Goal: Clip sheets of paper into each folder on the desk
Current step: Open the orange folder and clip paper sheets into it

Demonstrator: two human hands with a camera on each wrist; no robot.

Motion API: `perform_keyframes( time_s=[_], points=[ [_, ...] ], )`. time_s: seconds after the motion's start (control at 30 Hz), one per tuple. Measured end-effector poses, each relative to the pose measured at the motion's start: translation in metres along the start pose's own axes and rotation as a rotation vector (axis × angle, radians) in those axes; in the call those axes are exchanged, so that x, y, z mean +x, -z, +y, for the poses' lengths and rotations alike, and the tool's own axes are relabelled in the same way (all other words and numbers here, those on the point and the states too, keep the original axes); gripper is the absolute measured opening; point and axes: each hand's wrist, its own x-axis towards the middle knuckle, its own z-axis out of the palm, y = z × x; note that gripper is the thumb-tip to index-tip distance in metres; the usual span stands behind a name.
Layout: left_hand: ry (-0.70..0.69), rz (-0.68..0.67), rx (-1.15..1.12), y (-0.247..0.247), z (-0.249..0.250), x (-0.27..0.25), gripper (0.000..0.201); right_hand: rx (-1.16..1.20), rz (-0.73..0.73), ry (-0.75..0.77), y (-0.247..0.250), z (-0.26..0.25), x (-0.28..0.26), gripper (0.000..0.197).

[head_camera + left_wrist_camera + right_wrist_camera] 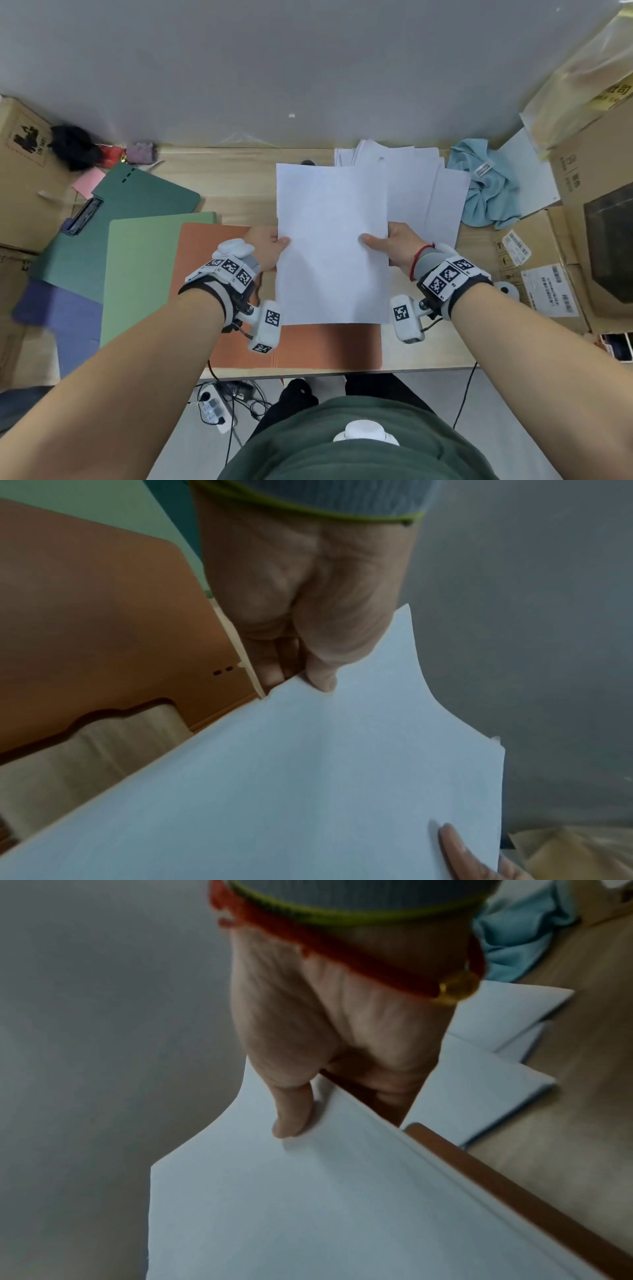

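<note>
A stack of white paper sheets is held upright above the orange folder, which lies open on the desk. My left hand pinches the stack's left edge, thumb on the front, fingers behind. My right hand pinches the right edge the same way. The paper hides the folder's middle and any clip there. A light green folder, a dark green clipboard folder with a black clip and a purple folder overlap to the left.
A loose pile of white sheets lies at the back right beside a light blue cloth. Cardboard boxes crowd the right side and another box stands at the left. A power strip and cables lie on the floor under the desk edge.
</note>
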Motion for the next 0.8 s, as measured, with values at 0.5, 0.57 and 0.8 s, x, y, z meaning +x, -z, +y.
perform_keyframes(
  time_s=[0.5, 0.57, 0.8],
  points=[
    [0.257, -0.259, 0.559, -0.061, -0.059, 0.000, 0.056, -0.389, 0.112, -0.317, 0.000, 0.105, 0.018, 0.039],
    [0.304, -0.311, 0.670, -0.068, -0.058, -0.001, 0.069, -0.395, 0.110, -0.310, -0.003, 0.109, 0.017, 0.042],
    [0.337, -0.200, 0.565, -0.085, -0.069, 0.011, 0.037, -0.360, 0.105, -0.304, -0.013, 0.116, 0.028, 0.041]
  ],
)
